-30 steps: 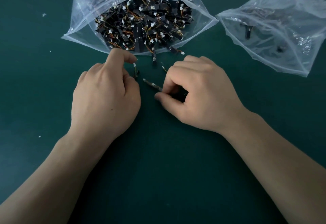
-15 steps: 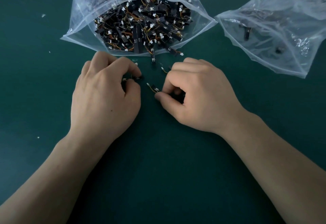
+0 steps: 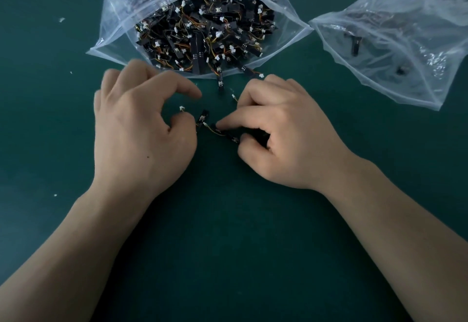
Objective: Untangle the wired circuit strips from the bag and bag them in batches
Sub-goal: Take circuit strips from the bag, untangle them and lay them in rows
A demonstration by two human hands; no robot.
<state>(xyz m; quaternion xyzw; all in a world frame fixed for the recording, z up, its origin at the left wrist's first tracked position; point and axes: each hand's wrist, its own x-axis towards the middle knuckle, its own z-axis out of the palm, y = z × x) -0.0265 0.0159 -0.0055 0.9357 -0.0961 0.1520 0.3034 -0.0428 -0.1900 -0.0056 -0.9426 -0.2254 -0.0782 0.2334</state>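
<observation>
Green mat [image 3: 228, 245], right hand [image 3: 286, 139] curled, pinching strip [image 3: 226, 134]

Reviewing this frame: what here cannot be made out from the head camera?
All head view:
1. Whether the left hand pinches the small strip: its thumb and palm hide the contact.
2. The far end of the wired strip pinched by the right hand: curled fingers cover it.
3. The full bag: its top is cut off by the upper edge, and the tangle is too dense to count.
4. The second bag: it is cut off by the right edge, and crinkled plastic blurs its contents.
</observation>
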